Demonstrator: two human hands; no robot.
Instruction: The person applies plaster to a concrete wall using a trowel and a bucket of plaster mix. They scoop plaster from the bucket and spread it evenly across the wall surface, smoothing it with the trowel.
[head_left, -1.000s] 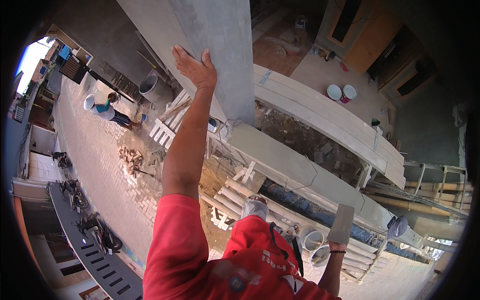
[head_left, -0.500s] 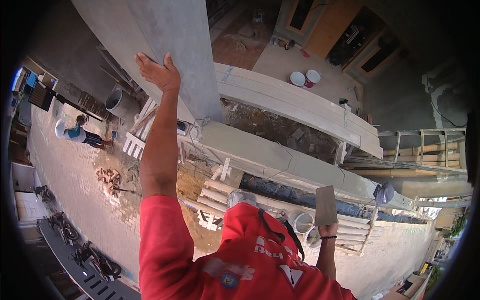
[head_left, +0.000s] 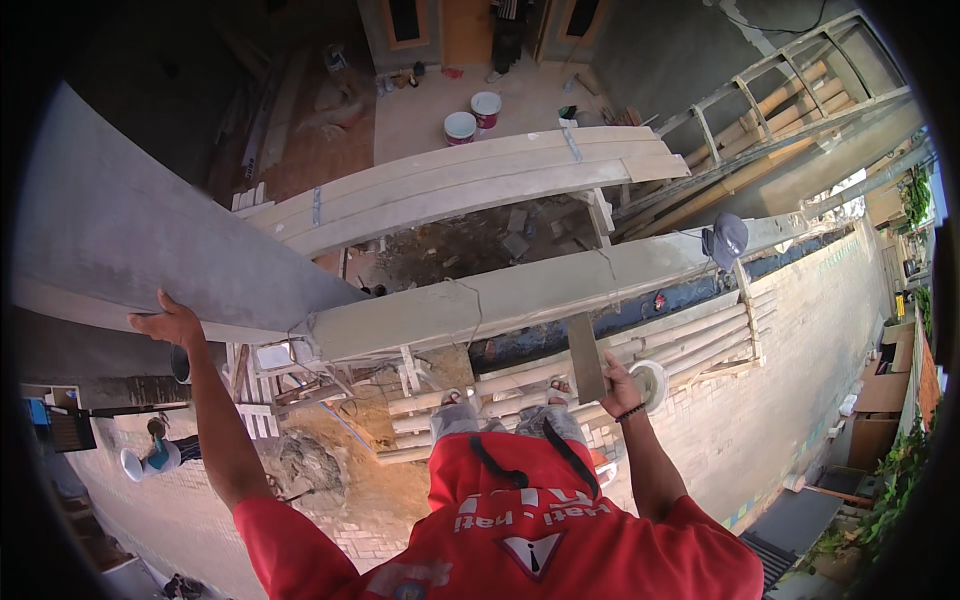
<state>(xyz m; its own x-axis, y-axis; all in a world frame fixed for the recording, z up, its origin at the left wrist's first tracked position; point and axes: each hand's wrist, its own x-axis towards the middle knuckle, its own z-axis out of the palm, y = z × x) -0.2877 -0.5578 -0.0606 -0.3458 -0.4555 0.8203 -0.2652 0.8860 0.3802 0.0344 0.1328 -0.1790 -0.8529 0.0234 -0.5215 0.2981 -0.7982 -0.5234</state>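
At the left, my left hand [head_left: 172,322] rests with fingers spread against the lower edge of a smooth grey plastered column [head_left: 160,230]. My right hand [head_left: 622,390] grips a flat rectangular plastering trowel [head_left: 586,360], its grey blade pointing up beside the wall. A plastered ledge [head_left: 420,312] runs from the column's foot toward the right. Just right of the hand with the trowel, a white bucket [head_left: 655,388] is partly hidden by that hand. My sandalled feet [head_left: 560,386] stand on a bamboo platform [head_left: 690,352].
Pale planks [head_left: 470,185] lie beyond the ledge. A dark cap [head_left: 728,240] sits at the ledge's right part. White buckets [head_left: 460,127] stand on the floor inside. A ladder-like frame [head_left: 755,100] leans at the upper right. Another person [head_left: 172,457] is on the ground at left.
My view has turned toward the right. The left hand is now at the column's edge rather than on its face. The trowel has moved nearer the ledge, still in my right hand.
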